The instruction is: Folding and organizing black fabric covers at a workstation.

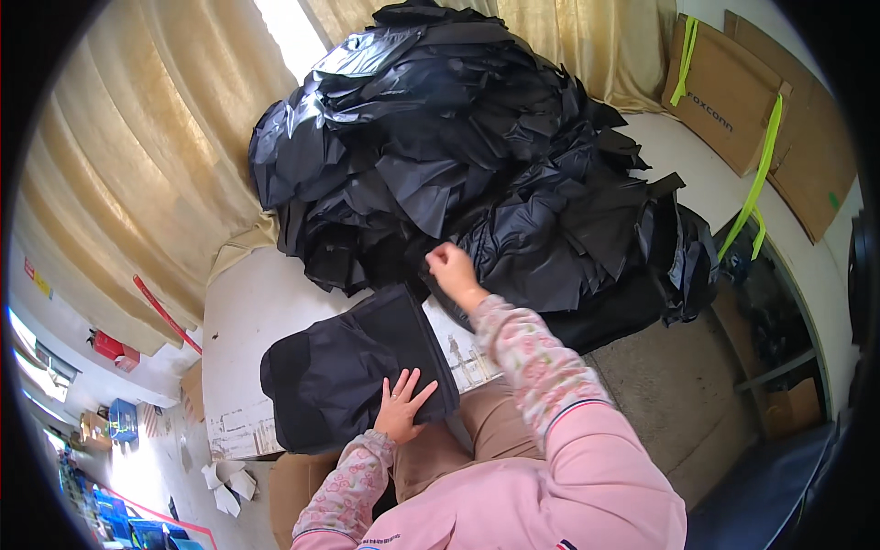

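Observation:
A flat black fabric piece [335, 367], with one rounded end and a stitched-looking straight edge, lies on the white table in front of me. My left hand [403, 406] rests on its near right part, palm down with the fingers spread. Beyond the piece, my right hand [451, 270] is raised by the lower front of a large heap of black sheets [440, 147]. Its fingers are curled together, slightly blurred; whether anything thin is pinched in them I cannot make out.
The heap covers the far part of the white table [243, 316], with loose sheets hanging over its right edge. Cream curtains [156, 137] hang behind. Flattened cardboard [720, 101] with bright yellow-green straps leans at the far right. A cardboard box [298, 481] stands below the table's near edge.

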A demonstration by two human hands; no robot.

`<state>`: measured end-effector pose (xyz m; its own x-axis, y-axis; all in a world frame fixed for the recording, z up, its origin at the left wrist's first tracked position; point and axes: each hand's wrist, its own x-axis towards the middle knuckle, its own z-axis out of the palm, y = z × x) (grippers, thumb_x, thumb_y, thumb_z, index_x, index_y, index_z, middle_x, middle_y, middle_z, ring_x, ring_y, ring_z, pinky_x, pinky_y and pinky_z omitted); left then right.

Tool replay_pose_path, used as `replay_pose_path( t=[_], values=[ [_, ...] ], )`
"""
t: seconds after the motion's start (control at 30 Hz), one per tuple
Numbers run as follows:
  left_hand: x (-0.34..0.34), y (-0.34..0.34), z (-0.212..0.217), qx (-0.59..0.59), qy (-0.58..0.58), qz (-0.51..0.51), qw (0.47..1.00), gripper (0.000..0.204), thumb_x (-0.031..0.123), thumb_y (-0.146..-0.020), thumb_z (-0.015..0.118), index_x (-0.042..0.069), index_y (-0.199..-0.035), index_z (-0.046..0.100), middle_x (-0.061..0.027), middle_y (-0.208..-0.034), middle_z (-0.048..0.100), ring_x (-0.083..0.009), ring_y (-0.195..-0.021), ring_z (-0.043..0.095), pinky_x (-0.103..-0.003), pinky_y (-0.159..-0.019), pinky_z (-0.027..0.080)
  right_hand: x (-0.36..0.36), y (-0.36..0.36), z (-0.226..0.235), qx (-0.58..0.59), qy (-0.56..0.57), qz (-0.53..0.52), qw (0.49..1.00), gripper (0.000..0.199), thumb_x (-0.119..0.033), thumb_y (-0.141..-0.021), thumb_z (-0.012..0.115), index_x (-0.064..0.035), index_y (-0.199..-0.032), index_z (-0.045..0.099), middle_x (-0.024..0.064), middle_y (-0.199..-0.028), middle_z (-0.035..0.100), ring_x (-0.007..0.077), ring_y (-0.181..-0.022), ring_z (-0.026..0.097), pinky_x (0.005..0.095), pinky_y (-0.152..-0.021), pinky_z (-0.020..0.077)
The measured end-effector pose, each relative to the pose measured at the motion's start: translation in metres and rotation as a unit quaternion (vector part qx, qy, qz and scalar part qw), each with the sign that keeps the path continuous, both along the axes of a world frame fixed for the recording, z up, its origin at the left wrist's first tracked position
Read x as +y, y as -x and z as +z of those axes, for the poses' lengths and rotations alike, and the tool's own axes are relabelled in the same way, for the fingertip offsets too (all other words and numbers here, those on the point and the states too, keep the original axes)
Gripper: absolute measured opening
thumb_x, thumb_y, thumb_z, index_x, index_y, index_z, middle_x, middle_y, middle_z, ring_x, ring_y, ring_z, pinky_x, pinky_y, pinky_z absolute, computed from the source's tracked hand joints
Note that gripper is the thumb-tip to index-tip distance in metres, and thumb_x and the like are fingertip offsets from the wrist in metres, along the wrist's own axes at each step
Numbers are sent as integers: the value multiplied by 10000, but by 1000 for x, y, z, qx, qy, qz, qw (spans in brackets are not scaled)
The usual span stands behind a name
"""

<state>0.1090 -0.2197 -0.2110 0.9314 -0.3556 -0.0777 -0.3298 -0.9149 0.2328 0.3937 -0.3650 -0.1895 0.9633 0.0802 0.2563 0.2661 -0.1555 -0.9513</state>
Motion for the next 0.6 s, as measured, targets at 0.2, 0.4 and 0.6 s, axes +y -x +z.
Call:
replay_pose_path(
  t=[0.2,0.4,0.6],
  values=[
    [3,3,8,-8,19,8,1000,945,250,-659,827,291,-1482,366,-128,-1587,201,-349,-1472,165,-658,-1130,124,-140,34,44,-194,393,-22,899,355,-249,-760,758,-90,-1060,654,104,-1034,673,282,-1066,616,449,-911,455],
    [5,-1,11,14,49,-13,999,879,449,-724,790,263,-1478,379,-143,-1589,188,-359,-1476,141,-664,-1126,95,-207,57,-21,-197,492,-46,847,363,-267,-724,777,-117,-1043,691,65,-1077,669,279,-1093,597,487,-959,423],
    [-1,-17,31,6,184,1,983,706,491,-841,685,182,-1433,458,-183,-1525,326,-370,-1447,226,-635,-1135,96,-180,83,41,-162,262,-41,950,162,-215,-767,733,-62,-807,702,99,-805,665,310,-814,623,410,-743,483]
  ],
)
